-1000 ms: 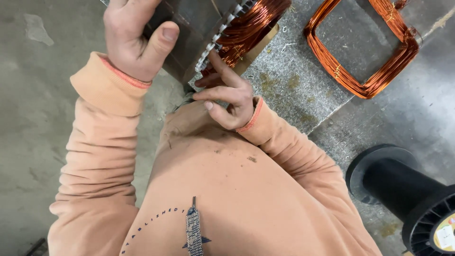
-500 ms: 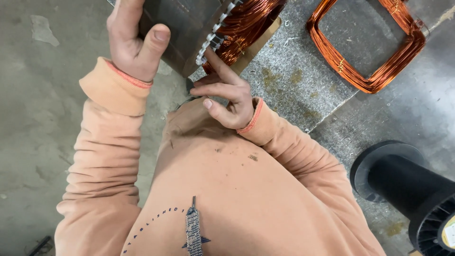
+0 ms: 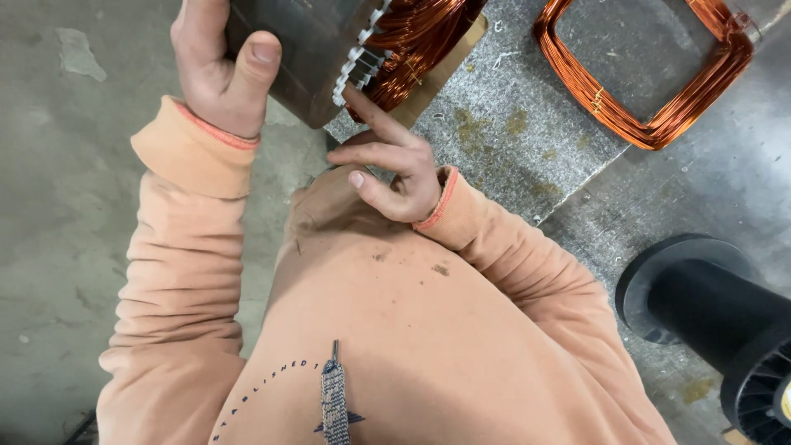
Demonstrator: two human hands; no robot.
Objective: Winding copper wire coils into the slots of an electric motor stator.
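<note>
A grey metal motor stator [image 3: 309, 49] with copper windings [image 3: 416, 37] in its toothed slots sits at the top of the view, resting over a grey mat [image 3: 503, 140]. My left hand [image 3: 221, 70] grips the stator's smooth outer wall, thumb pressed on its side. My right hand [image 3: 387, 165] is below the stator's toothed rim, its index finger stretched out and touching the copper wire by the teeth, the other fingers curled. Both arms wear peach sleeves.
A loose rectangular coil of copper wire [image 3: 651, 82] lies on the mat at the top right. A black plastic spool [image 3: 717, 330] lies at the lower right. Bare concrete floor [image 3: 58, 206] is on the left.
The view has drifted slightly, so the stator and hands sit a little higher. My right index finger has stayed at the toothed rim and my left hand's grip is unchanged.
</note>
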